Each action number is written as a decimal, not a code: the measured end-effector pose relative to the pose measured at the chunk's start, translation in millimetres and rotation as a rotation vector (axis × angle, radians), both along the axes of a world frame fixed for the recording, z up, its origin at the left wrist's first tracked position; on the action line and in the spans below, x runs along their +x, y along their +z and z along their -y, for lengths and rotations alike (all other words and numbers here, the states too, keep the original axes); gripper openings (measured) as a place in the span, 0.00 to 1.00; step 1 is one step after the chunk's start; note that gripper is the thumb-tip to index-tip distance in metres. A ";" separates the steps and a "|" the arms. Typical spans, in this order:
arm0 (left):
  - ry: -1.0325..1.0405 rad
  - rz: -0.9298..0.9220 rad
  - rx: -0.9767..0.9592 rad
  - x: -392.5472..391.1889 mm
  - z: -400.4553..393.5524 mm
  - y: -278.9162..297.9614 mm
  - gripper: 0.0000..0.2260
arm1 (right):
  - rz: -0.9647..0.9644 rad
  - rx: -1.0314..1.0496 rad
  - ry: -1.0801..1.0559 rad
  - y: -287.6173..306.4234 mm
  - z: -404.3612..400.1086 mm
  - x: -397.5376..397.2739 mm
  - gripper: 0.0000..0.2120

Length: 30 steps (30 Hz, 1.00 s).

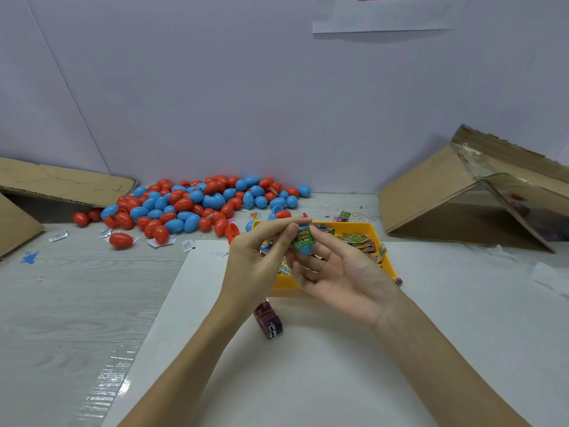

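Note:
A blue plastic egg half (304, 248) with a green printed packet (300, 237) stuck into it is held up between both hands above a yellow tray (388, 262). My left hand (261, 254) pinches the top of the packet with thumb and forefinger. My right hand (335, 269), palm up, holds the egg half in its fingertips. The tray holds several colourful packets (358, 241). A large heap of red and blue plastic eggs (197, 204) lies at the back of the table against the wall.
A banded bundle of purple packets (268, 320) lies on the white sheet (308, 380) under my wrists. Cardboard boxes stand at the far left (61, 183) and right (455, 192). Small white paper slips (187, 245) are scattered near the eggs.

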<state>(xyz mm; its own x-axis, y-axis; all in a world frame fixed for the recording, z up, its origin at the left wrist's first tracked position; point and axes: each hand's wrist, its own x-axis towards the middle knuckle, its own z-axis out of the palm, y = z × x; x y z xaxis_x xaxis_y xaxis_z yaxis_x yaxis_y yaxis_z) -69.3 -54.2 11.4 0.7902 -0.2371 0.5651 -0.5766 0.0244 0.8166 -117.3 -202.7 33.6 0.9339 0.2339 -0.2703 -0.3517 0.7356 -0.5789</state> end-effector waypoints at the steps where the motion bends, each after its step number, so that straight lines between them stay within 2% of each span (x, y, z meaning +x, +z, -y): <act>1: 0.003 -0.003 -0.002 -0.2 0.2 0.0 0.10 | 0.001 0.001 -0.003 -0.2 -0.1 0.4 0.18; 5: -0.047 -0.051 0.038 -2.3 -0.3 2.8 0.12 | 0.037 0.000 0.009 -1.9 2.2 1.8 0.13; 8: 0.006 0.032 0.120 -1.5 -2.0 2.6 0.11 | 0.051 -0.002 -0.040 -4.0 5.6 3.5 0.11; 10: 0.050 0.108 0.148 0.0 -2.2 1.9 0.15 | 0.094 -0.035 -0.091 -6.9 6.6 4.6 0.12; 11: 0.061 0.143 0.167 0.9 -2.0 1.4 0.17 | 0.134 -0.111 -0.123 -9.0 5.8 5.3 0.14; 13: 0.083 0.197 0.216 2.1 -1.6 -0.3 0.22 | 0.233 -0.416 -0.241 -13.8 3.1 5.9 0.17; 15: 0.124 0.248 0.256 3.2 -0.5 -1.9 0.22 | 0.362 -0.832 -0.400 -16.7 1.1 5.0 0.16; 17: 0.183 0.286 0.261 2.0 1.8 -2.9 0.20 | 0.497 -1.036 -0.477 -19.0 -1.1 4.1 0.15; 22: 0.277 0.361 0.281 -1.4 3.6 -4.3 0.21 | 0.568 -1.095 -0.522 -25.1 -9.1 4.9 0.20; 30: 0.356 0.417 0.219 -7.8 7.7 -6.2 0.16 | 0.556 -1.048 -0.670 -28.4 -11.1 4.1 0.14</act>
